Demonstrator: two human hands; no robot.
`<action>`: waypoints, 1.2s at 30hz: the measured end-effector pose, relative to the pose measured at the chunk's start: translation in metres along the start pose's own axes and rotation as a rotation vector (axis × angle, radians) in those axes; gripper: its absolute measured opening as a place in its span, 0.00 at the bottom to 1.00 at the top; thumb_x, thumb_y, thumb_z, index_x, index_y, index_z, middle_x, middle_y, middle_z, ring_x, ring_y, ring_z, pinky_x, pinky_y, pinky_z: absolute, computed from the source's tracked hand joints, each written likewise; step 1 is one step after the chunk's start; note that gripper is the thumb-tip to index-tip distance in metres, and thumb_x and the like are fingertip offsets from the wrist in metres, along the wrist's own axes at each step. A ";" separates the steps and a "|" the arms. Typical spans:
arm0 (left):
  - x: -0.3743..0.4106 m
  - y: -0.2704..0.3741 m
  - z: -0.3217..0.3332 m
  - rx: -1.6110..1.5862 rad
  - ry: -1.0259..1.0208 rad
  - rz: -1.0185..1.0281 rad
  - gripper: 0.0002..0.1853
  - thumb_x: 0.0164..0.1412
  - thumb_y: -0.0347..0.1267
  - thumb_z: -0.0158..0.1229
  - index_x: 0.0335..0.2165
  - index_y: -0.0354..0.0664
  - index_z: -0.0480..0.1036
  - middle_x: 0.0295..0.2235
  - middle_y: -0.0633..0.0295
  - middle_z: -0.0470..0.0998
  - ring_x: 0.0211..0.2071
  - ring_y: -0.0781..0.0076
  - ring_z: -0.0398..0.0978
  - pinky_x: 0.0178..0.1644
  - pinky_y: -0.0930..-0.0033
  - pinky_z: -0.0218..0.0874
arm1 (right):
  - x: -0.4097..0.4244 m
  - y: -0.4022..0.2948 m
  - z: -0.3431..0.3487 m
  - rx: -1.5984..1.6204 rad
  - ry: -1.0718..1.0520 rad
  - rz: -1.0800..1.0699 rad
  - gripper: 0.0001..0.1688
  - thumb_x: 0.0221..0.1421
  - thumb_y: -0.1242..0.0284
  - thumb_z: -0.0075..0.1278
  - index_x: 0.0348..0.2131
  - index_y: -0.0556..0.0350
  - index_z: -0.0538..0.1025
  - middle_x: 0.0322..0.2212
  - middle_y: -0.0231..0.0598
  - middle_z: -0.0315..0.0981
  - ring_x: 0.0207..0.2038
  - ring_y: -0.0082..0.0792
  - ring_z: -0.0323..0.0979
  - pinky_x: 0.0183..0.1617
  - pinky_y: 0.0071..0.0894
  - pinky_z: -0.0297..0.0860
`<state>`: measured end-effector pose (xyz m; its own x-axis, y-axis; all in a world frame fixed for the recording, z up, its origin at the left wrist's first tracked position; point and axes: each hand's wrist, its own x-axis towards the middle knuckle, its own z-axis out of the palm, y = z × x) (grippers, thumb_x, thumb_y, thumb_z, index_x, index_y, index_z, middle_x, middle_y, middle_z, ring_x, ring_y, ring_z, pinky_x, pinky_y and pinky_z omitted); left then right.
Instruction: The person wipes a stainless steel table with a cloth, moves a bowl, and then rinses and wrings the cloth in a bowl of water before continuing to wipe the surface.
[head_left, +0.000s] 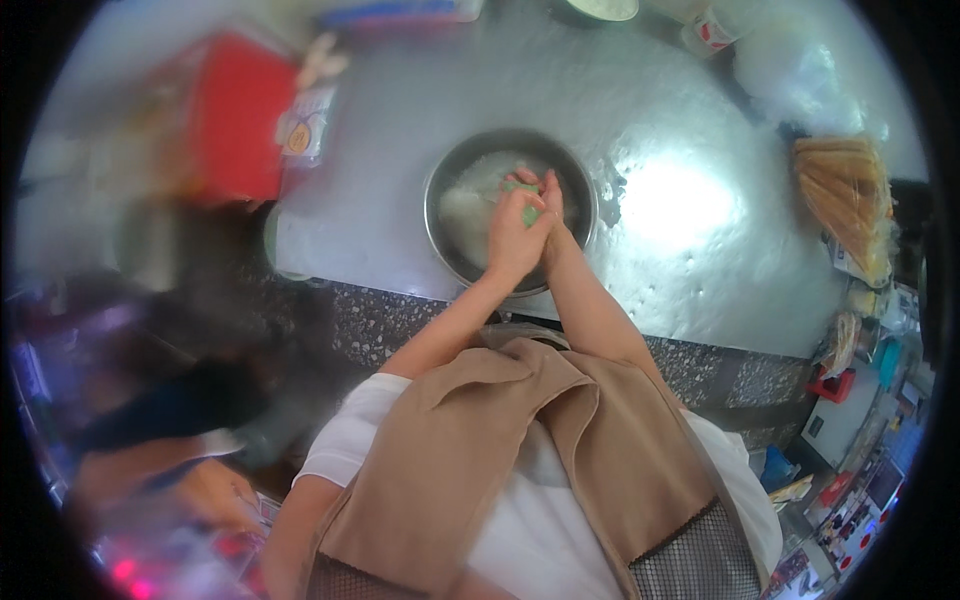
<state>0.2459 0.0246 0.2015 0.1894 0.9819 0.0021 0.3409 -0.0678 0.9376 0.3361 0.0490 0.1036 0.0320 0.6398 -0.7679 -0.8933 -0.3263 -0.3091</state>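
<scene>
A round stainless steel bowl (433, 225) stands near the front edge of a metal-topped counter, with whitish, cloudy contents (465, 206) in it. Over the bowl my two hands are pressed together around a light green piece of something soft (531, 216), perhaps a sponge or cloth. My left hand (517, 225) lies across the near side of it, and my right hand (553, 196) cups it from the right and beyond. The fingers partly cover the green piece, so its full shape is hidden.
A blurred red container (244, 120) and a printed packet (307, 127) are at the left. Brown folded sheets in clear plastic (844, 195) lie at the right edge, below a clear plastic bag (799, 75). A pale bowl (606, 6) and a cup (709, 31) are at the far side.
</scene>
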 end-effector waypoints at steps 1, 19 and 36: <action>0.000 0.012 0.000 -0.044 0.001 0.036 0.07 0.50 0.29 0.59 0.27 0.39 0.68 0.37 0.54 0.72 0.42 0.53 0.70 0.49 0.61 0.59 | 0.004 -0.001 0.003 0.044 -0.081 0.022 0.33 0.60 0.46 0.34 0.46 0.54 0.68 0.44 0.42 0.69 0.46 0.41 0.69 0.49 0.44 0.65; 0.056 -0.041 -0.051 0.719 -0.001 -0.069 0.14 0.54 0.41 0.55 0.30 0.40 0.75 0.38 0.51 0.73 0.37 0.53 0.70 0.40 0.55 0.63 | -0.060 -0.034 0.012 -0.886 0.252 -0.475 0.20 0.56 0.59 0.44 0.35 0.58 0.74 0.33 0.44 0.70 0.36 0.40 0.69 0.41 0.39 0.67; 0.039 -0.047 -0.048 0.886 -0.497 0.123 0.37 0.46 0.36 0.63 0.56 0.50 0.60 0.57 0.52 0.57 0.59 0.49 0.52 0.61 0.51 0.45 | -0.058 -0.041 0.009 -2.009 -0.296 -0.848 0.26 0.45 0.81 0.44 0.47 0.52 0.70 0.47 0.46 0.66 0.49 0.46 0.66 0.50 0.40 0.66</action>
<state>0.1935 0.0749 0.1745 0.5605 0.7887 -0.2526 0.8135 -0.4673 0.3462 0.3665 0.0318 0.1659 -0.1718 0.9729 -0.1545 0.8106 0.0505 -0.5834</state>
